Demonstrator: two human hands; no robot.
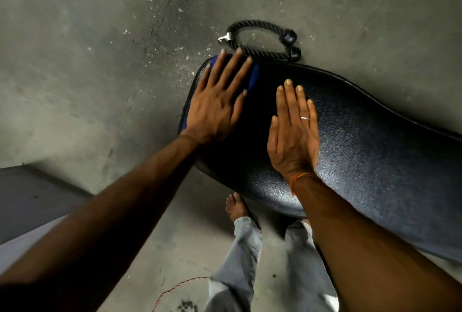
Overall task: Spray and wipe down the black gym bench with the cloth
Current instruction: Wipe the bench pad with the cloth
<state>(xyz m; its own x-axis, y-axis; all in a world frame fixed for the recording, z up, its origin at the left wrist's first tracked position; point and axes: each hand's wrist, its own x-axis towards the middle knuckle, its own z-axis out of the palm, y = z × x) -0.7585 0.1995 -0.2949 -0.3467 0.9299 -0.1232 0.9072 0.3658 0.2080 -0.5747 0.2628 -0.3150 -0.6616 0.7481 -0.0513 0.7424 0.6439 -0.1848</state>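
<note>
The black gym bench (pixel 362 142) has a textured pad that runs from the centre to the right edge of the view. A blue cloth (pixel 253 77) lies on its narrow left end, mostly hidden. My left hand (pixel 215 102) presses flat on the cloth with fingers spread. My right hand (pixel 293 134) rests flat on the bare pad beside it, fingers together, with a ring and an orange wrist thread. No spray bottle is in view.
A black rope handle with a metal clip (pixel 262 38) lies on the concrete floor just beyond the bench end. My bare foot (pixel 236 205) and grey trouser legs stand below the bench. A thin red cord (pixel 175 289) lies on the floor. A dark slab (pixel 32 199) sits at left.
</note>
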